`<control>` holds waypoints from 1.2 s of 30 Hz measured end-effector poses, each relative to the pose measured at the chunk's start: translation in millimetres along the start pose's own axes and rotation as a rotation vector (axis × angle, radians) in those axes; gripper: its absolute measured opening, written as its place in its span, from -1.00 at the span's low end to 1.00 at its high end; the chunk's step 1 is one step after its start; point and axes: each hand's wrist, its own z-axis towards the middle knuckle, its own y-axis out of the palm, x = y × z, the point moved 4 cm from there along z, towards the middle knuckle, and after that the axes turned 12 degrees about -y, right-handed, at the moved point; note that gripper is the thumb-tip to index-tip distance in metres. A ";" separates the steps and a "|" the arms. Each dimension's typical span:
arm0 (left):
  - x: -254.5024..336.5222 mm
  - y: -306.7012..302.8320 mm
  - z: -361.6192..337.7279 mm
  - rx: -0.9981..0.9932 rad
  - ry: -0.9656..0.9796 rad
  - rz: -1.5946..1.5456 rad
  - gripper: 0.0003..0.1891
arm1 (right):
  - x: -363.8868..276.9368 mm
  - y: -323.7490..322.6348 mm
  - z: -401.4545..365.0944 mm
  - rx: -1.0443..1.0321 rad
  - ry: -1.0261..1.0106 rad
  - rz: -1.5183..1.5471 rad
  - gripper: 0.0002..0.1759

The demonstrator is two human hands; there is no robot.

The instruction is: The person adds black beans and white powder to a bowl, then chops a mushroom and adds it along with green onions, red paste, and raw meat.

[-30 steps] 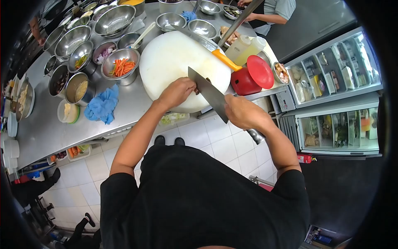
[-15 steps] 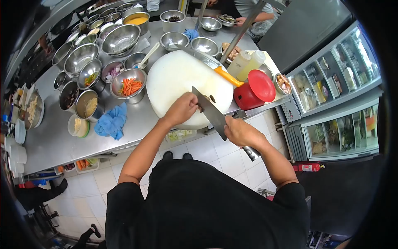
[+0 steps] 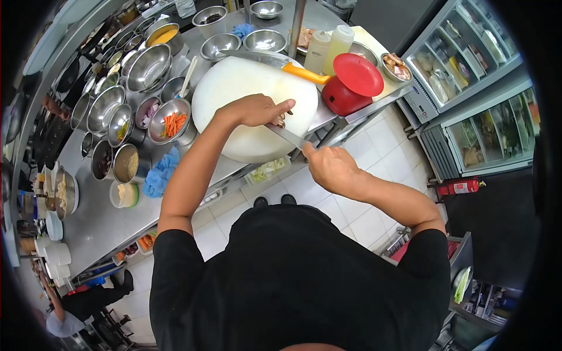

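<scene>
A thick white round cutting board (image 3: 234, 93) lies on the steel counter. Over its right part my left hand (image 3: 257, 111) reaches with the thumb spread away from the fingers, above small dark pieces of food (image 3: 281, 121). My right hand (image 3: 332, 168), just past the board's near right edge, is wrapped round a cleaver (image 3: 287, 136), whose blade is seen nearly edge-on and points in under my left hand. A long knife with a yellow handle (image 3: 304, 73) rests along the board's far edge.
A red container (image 3: 342, 96) and squeeze bottles (image 3: 338, 47) stand right of the board. Leftward are steel bowls, one with carrot strips (image 3: 174, 124), and a blue cloth (image 3: 162, 173). A glass-door fridge (image 3: 456, 70) is far right. Another person (image 3: 64, 319) is at lower left.
My left hand has opened its thumb away from the fingers over the food. The cleaver has turned from showing its broad side to nearly edge-on. The view has shifted and rotated.
</scene>
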 end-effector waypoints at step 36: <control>-35.7 51.1 1.2 0.747 0.482 -0.177 -0.85 | 42.0 15.8 -11.8 0.124 0.405 1.273 -0.89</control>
